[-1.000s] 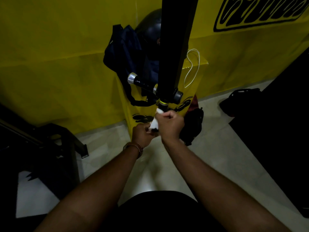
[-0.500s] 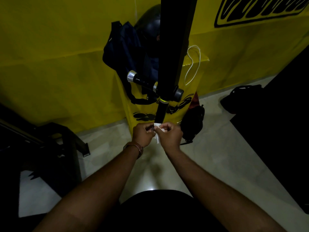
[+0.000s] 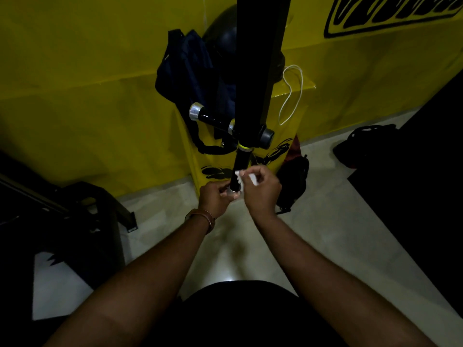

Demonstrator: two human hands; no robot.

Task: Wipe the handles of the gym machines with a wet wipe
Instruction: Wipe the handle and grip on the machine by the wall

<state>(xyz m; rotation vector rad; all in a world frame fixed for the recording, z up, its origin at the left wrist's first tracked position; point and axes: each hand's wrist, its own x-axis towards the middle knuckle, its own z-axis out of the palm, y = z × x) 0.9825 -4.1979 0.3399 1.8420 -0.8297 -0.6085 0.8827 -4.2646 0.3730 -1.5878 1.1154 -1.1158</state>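
Wiping looks midway: right hand (image 3: 260,190) pinches the wipe (image 3: 246,177) against the handle (image 3: 239,169), left hand (image 3: 215,199) grips its end, other handle (image 3: 213,118) apparently left

2 hands show: the left hand (image 3: 215,197) and the right hand (image 3: 260,191). 1 white wet wipe (image 3: 246,177). 2 black handles: 1 handle (image 3: 239,169) by the hands, 1 side handle (image 3: 213,118). 1 dark backpack (image 3: 190,71), 1 helmet (image 3: 223,33), 1 bracelet (image 3: 203,216), 1 white cord (image 3: 292,93).
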